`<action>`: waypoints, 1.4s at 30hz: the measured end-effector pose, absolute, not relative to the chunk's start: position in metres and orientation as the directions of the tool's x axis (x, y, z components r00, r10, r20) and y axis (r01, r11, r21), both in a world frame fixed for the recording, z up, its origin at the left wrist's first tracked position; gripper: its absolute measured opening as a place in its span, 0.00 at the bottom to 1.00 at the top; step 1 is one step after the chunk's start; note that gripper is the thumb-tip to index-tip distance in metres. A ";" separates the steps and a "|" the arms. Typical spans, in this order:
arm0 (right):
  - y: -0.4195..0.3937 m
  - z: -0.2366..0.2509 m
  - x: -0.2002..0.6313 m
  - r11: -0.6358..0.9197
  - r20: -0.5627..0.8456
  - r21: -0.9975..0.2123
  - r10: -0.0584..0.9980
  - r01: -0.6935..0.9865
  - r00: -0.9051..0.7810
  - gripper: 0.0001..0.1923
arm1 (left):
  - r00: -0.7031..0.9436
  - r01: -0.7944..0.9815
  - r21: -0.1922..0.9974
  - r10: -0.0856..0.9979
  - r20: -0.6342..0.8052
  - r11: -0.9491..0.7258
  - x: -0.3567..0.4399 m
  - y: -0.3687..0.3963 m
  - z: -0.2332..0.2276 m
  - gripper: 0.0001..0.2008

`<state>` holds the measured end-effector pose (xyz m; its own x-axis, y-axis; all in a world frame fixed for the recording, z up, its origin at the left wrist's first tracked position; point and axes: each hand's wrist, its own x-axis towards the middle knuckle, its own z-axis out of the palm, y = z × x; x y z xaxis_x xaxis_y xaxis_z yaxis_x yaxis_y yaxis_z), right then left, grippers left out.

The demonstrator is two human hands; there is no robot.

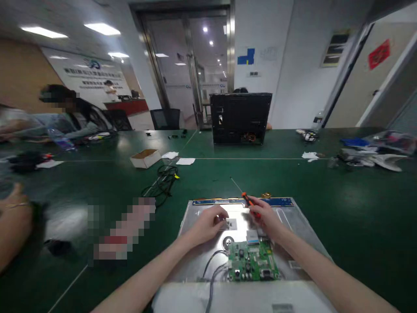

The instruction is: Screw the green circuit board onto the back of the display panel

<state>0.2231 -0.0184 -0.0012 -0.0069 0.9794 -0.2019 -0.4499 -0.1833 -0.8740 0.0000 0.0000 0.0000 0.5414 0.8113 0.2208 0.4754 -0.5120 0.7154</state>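
Left hand (208,225): fingers curled, pressing on metal panel (198,252)
Right hand (265,217): gripping orange screwdriver (248,200)
Near: green circuit board (252,261)

A green table (342,204) is seen. A metal panel (195,256) is laid at its near edge. A black case (240,117) is stood toward the far edge; a box (145,158), cables (163,182) and papers (185,161) are scattered left of centre.
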 end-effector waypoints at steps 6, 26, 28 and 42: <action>-0.019 0.000 0.217 -0.164 -0.182 -0.866 0.983 -0.473 -0.006 0.23 | 0.626 0.363 0.874 0.780 0.030 -0.324 -0.002 0.001 0.006 0.03; -0.019 0.004 0.219 -0.304 -0.327 -0.753 0.943 -0.584 -0.070 0.24 | 0.732 0.357 0.898 0.674 -0.098 -0.257 0.002 -0.008 0.010 0.01; -0.019 0.003 0.220 -0.308 -0.327 -0.753 0.942 -0.581 -0.074 0.24 | 0.718 0.357 0.911 0.684 -0.126 -0.207 0.003 -0.008 0.011 0.03; -0.019 0.006 0.219 -0.311 -0.319 -0.771 0.944 -0.556 -0.087 0.25 | 0.721 0.352 0.915 0.681 -0.131 -0.196 0.003 -0.009 0.018 0.04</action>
<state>0.2191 -0.0193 0.0057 -0.0870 0.9439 -0.3186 -0.5562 -0.3114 -0.7705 0.0025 -0.0087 0.0181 0.7209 0.6805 -0.1310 0.3517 -0.1964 0.9153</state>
